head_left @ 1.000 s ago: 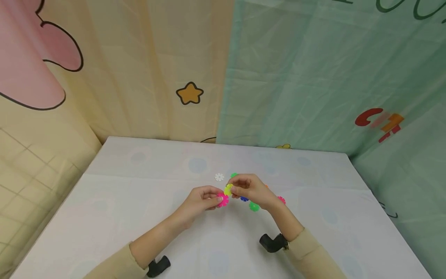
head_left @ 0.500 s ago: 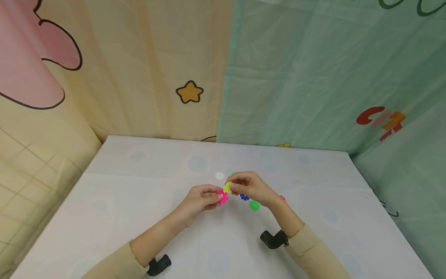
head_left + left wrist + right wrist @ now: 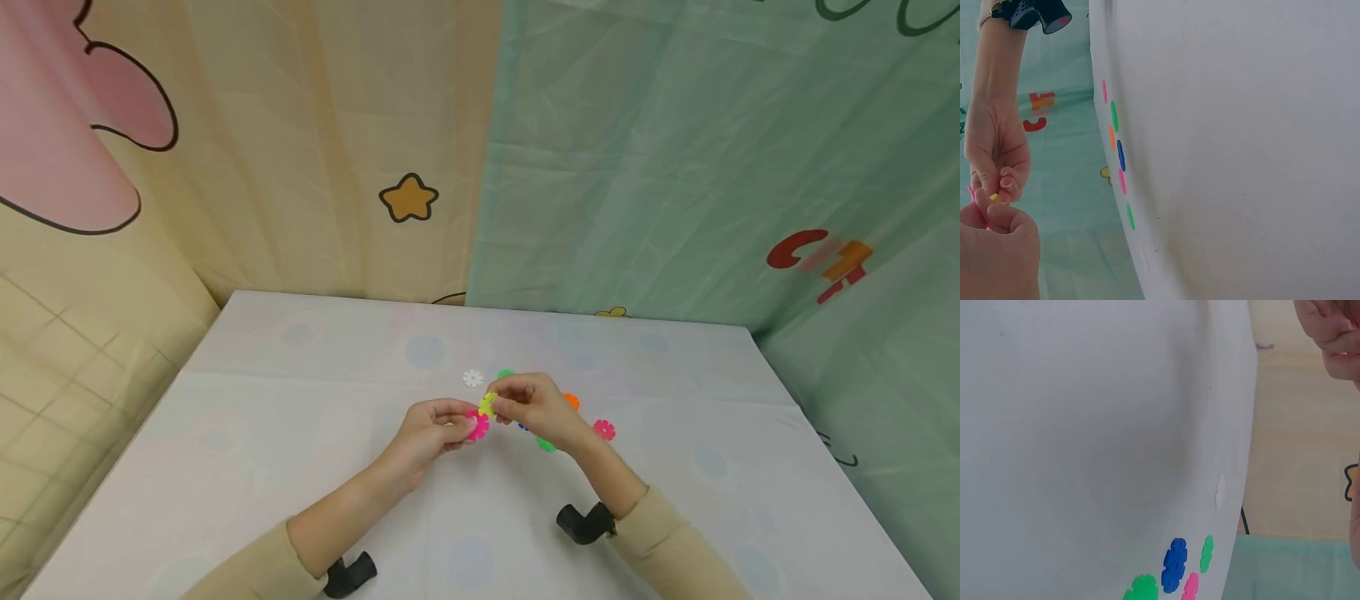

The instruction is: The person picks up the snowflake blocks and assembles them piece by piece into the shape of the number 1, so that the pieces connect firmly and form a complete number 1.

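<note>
**Two toothed discs meeting edge to edge above the table**

Starting at the left, our left hand (image 3: 435,427) holds the pink disc (image 3: 477,426) just above the white table (image 3: 247,433), its fingers curled round it and pinching it by the rim, which seems to leave the toothed edge free on the right. Touching that edge is the yellow-green disc (image 3: 488,405), pinched in the narrow-closed fingertips of our right hand (image 3: 534,406); we judge the two are held so that their notches can mate. Loose discs lie around and beyond: white (image 3: 472,378), orange (image 3: 572,401), another pink (image 3: 603,430).
</note>
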Motion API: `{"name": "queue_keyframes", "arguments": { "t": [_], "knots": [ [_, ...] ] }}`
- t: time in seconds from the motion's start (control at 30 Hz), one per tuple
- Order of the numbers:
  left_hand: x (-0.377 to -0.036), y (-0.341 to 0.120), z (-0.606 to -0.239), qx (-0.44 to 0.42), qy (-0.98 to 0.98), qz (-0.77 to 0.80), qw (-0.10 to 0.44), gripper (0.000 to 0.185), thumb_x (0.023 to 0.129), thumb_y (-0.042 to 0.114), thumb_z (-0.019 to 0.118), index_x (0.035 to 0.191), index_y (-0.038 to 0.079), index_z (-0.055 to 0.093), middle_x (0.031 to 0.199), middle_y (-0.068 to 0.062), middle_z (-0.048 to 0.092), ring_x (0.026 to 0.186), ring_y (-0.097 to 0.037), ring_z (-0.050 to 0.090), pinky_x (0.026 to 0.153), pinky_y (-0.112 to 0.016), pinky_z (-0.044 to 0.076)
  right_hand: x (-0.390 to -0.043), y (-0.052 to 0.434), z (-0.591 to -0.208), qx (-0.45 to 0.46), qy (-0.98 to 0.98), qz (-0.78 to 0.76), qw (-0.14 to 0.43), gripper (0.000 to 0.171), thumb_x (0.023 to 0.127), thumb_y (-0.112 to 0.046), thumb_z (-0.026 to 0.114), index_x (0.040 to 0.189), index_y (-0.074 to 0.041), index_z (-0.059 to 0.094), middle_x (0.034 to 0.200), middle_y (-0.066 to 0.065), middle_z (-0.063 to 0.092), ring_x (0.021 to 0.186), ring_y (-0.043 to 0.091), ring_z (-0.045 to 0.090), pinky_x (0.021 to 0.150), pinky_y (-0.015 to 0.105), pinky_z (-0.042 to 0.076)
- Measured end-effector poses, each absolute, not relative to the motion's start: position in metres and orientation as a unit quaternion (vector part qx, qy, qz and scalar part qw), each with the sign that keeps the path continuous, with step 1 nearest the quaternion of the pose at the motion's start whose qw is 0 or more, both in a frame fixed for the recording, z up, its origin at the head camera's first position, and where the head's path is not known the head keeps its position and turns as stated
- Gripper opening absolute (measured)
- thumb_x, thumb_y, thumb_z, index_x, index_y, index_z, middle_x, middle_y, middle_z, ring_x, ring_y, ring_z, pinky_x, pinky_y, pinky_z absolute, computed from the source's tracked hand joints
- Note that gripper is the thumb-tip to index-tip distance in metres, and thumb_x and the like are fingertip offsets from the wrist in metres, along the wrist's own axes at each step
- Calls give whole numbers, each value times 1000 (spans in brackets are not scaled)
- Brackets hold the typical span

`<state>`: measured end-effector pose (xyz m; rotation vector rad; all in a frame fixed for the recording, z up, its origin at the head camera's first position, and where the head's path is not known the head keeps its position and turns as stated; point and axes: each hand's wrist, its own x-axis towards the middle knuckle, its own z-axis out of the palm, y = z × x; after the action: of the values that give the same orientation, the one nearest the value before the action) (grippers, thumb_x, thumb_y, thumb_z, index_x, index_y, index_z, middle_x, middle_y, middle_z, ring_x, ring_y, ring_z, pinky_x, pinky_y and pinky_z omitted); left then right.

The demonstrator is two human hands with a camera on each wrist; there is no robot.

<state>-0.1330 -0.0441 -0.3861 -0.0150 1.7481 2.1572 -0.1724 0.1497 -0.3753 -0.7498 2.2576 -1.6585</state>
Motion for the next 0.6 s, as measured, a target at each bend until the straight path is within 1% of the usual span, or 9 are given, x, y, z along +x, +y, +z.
{"name": "queue_keyframes", "arguments": {
  "t": [0.13,0.2,0.33,0.5,0.6],
  "knots": [
    [-132,-43,-386,-18,609,772,181,27,84,-4,60,108,-16,56,72,2,60,65,-8,61,65,-20,49,-169,148,-378,-277,772,-563,100,11,89,4,57,96,6,65,78,24,58,66,22,56,64,24,52],
    [-131,-42,-386,-24,604,775,182,27,84,-5,59,108,-16,55,72,2,60,65,-8,60,64,-19,49,-168,146,-379,-289,771,-560,89,10,88,5,57,95,6,65,77,24,58,65,21,55,63,24,51],
    [-129,-41,-386,-37,597,782,178,24,84,-7,59,106,-16,56,71,1,58,63,-8,59,62,-18,48,-168,146,-380,-316,770,-549,75,9,88,6,58,92,4,66,72,19,57,63,21,53,59,25,50],
    [-126,-39,-386,-42,590,787,175,23,83,-8,59,104,-16,56,70,0,59,63,-9,59,62,-18,49,-168,144,-378,-361,771,-523,46,10,85,9,60,86,1,66,66,8,55,58,15,50,51,24,46],
    [-125,-40,-386,-46,591,787,172,22,83,-9,59,103,-17,56,70,0,59,63,-9,58,61,-18,49,-168,142,-380,-374,768,-519,38,12,85,9,60,84,-1,66,63,8,55,55,13,48,48,21,42]
  ]
}}
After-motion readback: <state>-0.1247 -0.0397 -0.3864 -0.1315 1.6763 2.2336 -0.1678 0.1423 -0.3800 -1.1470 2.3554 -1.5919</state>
